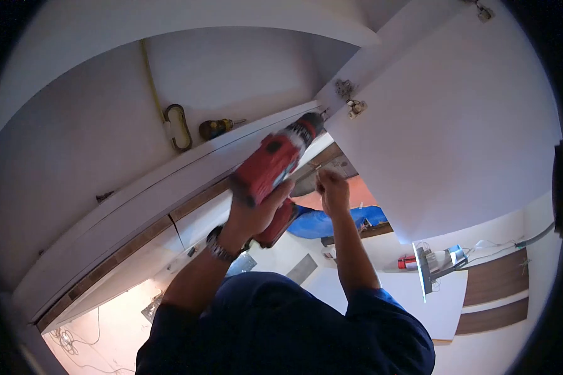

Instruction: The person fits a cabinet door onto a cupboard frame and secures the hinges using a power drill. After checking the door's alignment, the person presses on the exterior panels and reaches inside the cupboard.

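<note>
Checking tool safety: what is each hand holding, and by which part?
Left hand grips the red drill by its handle; right hand pinches something too small to tell.

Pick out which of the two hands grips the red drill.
The left hand, the one with a wristwatch, is wrapped around the red drill. The right hand holds no tool; its fingers are pinched together near the drill's front end.

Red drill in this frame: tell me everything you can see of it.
The red drill has a red, plastic-looking body, a black round patch on its side and a black nose. It is motion-blurred and tilted, nose aimed up toward the edge of the white panel, near the hinge. The left hand grips its handle; a red base shows below the fist. Bit contact cannot be told.
</note>
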Action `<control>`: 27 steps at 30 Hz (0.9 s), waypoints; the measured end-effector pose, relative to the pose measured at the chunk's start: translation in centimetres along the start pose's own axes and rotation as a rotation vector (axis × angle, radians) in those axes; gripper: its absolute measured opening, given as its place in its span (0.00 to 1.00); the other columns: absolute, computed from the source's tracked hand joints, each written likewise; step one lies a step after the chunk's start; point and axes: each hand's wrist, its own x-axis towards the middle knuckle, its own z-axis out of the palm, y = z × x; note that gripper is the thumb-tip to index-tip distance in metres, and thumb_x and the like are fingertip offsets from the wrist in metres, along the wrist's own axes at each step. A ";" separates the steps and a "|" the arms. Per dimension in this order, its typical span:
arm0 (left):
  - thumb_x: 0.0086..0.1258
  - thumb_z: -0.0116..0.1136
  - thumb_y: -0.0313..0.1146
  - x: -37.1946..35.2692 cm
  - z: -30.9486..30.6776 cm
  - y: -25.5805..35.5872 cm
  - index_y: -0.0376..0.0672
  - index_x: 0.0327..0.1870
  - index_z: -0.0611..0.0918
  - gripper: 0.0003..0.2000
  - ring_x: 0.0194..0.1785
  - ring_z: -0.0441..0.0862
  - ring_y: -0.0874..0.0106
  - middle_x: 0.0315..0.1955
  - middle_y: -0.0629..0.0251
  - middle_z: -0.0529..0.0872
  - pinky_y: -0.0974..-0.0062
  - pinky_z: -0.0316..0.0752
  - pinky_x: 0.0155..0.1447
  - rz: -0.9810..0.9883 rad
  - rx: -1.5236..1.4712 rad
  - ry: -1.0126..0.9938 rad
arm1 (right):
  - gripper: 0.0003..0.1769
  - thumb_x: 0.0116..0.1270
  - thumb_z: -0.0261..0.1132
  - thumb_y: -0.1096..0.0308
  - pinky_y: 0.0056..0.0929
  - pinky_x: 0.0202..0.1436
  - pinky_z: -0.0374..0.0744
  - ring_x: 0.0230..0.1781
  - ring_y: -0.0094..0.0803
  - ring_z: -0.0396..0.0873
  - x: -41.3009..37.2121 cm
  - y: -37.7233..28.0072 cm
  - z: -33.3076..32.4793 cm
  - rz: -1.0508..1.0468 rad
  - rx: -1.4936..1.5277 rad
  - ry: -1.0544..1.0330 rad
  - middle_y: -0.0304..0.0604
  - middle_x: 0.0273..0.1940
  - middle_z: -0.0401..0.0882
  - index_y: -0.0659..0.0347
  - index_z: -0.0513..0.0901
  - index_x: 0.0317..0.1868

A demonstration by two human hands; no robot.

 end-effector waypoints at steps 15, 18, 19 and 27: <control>0.62 0.66 0.33 9.7 7.3 -2.9 0.43 0.36 0.78 0.08 0.19 0.75 0.79 0.21 0.71 0.78 0.80 0.73 0.24 -0.273 -0.423 0.000 | 0.09 0.64 0.68 0.68 0.21 0.25 0.73 0.22 0.22 0.76 -17.1 13.6 -13.6 0.467 -0.421 0.437 0.39 0.26 0.80 0.67 0.82 0.36; 0.63 0.65 0.34 10.0 6.9 -2.8 0.43 0.35 0.78 0.08 0.19 0.75 0.79 0.21 0.71 0.78 0.80 0.73 0.24 -0.286 -0.421 0.010 | 0.09 0.62 0.68 0.68 0.21 0.26 0.75 0.24 0.22 0.77 -18.6 13.6 -14.6 0.507 -0.449 0.463 0.39 0.28 0.81 0.67 0.83 0.36; 0.63 0.65 0.34 10.1 6.8 -2.9 0.43 0.35 0.78 0.08 0.19 0.75 0.79 0.21 0.71 0.78 0.80 0.73 0.24 -0.280 -0.422 0.006 | 0.09 0.61 0.69 0.68 0.21 0.26 0.75 0.24 0.22 0.78 -18.9 13.8 -14.8 0.516 -0.454 0.470 0.39 0.28 0.82 0.67 0.84 0.36; 0.63 0.65 0.34 10.6 6.4 -2.7 0.43 0.34 0.78 0.08 0.19 0.76 0.79 0.19 0.71 0.78 0.80 0.73 0.23 -0.270 -0.426 -0.007 | 0.09 0.61 0.68 0.68 0.23 0.27 0.76 0.24 0.23 0.78 -17.8 14.0 -15.2 0.480 -0.472 0.467 0.39 0.27 0.82 0.67 0.84 0.35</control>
